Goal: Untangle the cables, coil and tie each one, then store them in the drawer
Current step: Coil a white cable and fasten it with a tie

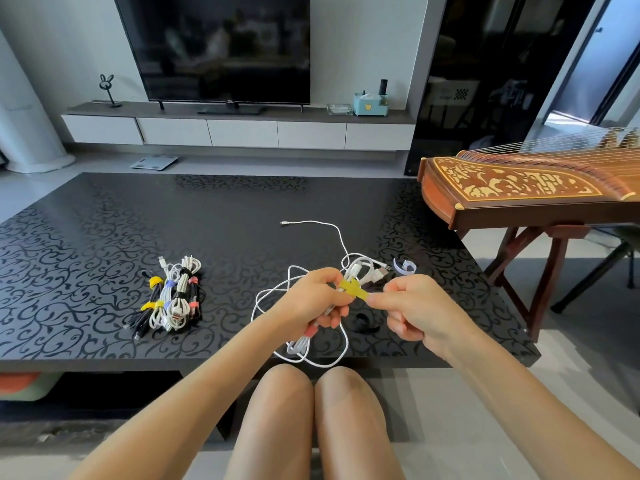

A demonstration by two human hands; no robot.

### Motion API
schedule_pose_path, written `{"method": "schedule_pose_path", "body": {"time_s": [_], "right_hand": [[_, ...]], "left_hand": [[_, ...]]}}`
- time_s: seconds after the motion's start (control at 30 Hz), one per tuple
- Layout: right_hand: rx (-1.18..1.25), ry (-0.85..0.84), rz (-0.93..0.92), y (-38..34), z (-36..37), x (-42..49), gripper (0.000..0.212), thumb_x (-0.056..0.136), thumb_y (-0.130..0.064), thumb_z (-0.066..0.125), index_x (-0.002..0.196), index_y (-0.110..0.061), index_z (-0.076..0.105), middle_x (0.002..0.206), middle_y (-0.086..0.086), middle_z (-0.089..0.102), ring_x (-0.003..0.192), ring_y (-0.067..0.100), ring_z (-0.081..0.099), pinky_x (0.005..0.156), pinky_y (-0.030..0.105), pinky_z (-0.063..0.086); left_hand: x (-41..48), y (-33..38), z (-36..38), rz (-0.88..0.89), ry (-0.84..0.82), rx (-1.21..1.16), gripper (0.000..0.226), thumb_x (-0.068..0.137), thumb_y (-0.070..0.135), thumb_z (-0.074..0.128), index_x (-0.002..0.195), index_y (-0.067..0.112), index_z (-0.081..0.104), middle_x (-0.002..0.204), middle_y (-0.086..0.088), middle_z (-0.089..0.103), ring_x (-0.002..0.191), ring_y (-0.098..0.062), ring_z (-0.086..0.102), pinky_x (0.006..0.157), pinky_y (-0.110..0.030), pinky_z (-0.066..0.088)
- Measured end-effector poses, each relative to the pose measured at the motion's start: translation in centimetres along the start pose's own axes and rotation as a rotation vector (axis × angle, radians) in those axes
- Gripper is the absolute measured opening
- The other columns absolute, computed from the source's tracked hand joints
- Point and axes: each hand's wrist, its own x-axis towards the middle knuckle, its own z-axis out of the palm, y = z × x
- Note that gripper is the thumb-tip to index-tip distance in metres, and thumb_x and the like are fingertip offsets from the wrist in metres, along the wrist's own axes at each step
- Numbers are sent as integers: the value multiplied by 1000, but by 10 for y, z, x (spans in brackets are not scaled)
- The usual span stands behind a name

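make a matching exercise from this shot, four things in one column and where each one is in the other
Things
1. yellow cable tie
2. tied cable bundles
3. black cable tie
4. guzheng

Places
A. standing right of the table
B. pinched by the right hand, at the white cable that the left hand grips
C. flat on the table between the two hands
D. on the table, left of both hands

Pairs: 1-B, 2-D, 3-C, 4-A
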Motion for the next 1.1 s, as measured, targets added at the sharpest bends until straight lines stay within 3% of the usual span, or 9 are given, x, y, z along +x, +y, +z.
{"method": "schedule_pose_path", "body": {"time_s": [0.1, 0.27, 0.37, 0.43, 0.53, 0.67, 0.8, 0.93, 1.1], "right_hand": [[-7, -143, 91, -7, -3, -1, 14, 88, 2, 58, 101, -1, 57, 38, 2, 36, 31, 12, 28, 34, 15, 17], [-32, -262, 61, -11, -13, 1, 14, 89, -2, 57, 76, -4, 64, 42, 5, 44, 35, 16, 40, 36, 20, 32], [-16, -246, 1, -12, -18, 0, 19, 89, -3, 57, 73, -8, 66, 66, 6, 66, 63, 19, 65, 56, 24, 50], [97, -237, 11, -13, -18, 1, 23, 88, 5, 50, 70, -5, 61, 75, 9, 68, 66, 19, 65, 57, 25, 49], [258, -189, 101, -14, -12, 3, 22, 82, 7, 43, 65, -6, 48, 62, 10, 54, 43, 13, 41, 43, 21, 29], [108, -90, 105, -16, -4, 3, 32, 86, -6, 41, 58, -19, 32, 47, -3, 28, 38, 8, 15, 40, 21, 10], [-14, -58, 33, -17, 1, 0, 35, 91, -12, 52, 59, -19, 39, 44, -7, 22, 40, 9, 13, 40, 21, 10], [-28, 63, -60, -16, 6, -1, 20, 87, -1, 54, 69, -9, 50, 43, -8, 25, 37, 6, 17, 38, 19, 14], [72, 180, -120, -3, 21, 0, 18, 88, 1, 50, 71, -5, 55, 41, -10, 27, 36, 4, 20, 35, 16, 18]], "left_hand": [[1, -2, 1, 5, -3, 56, 11, 88, 6, 52, 83, 14, 47, 52, 3, 48, 35, -8, 33, 36, -13, 15], [2, -1, -8, 6, -188, -89, 13, 86, 10, 51, 74, 12, 54, 56, 2, 42, 43, -10, 34, 38, -16, 19], [1, -2, -13, 36, -322, -206, 15, 83, 18, 52, 86, 6, 60, 67, -2, 49, 53, -13, 41, 41, -21, 26], [1, -3, -12, 80, -316, -177, 13, 87, 16, 55, 87, 4, 60, 70, -5, 53, 58, -15, 46, 43, -25, 29], [-1, -3, -9, 125, -280, -177, 17, 93, 8, 54, 82, 7, 67, 72, -6, 65, 64, -15, 63, 40, -24, 38], [-2, 4, -6, 123, -211, -327, 11, 91, -1, 54, 92, 1, 65, 75, -9, 71, 70, -19, 72, 35, -19, 42], [-3, 8, -1, 149, 8, -148, 23, 89, 4, 61, 109, 7, 52, 70, -7, 70, 59, -17, 69, 33, -16, 31], [3, 4, 10, 217, 246, 152, 27, 85, 8, 63, 92, 14, 39, 60, -2, 68, 41, -9, 57, 34, -14, 25], [10, 5, 21, 326, 310, 179, 24, 85, -5, 52, 79, 14, 38, 67, -14, 65, 43, -12, 59, 38, -17, 36]]}}
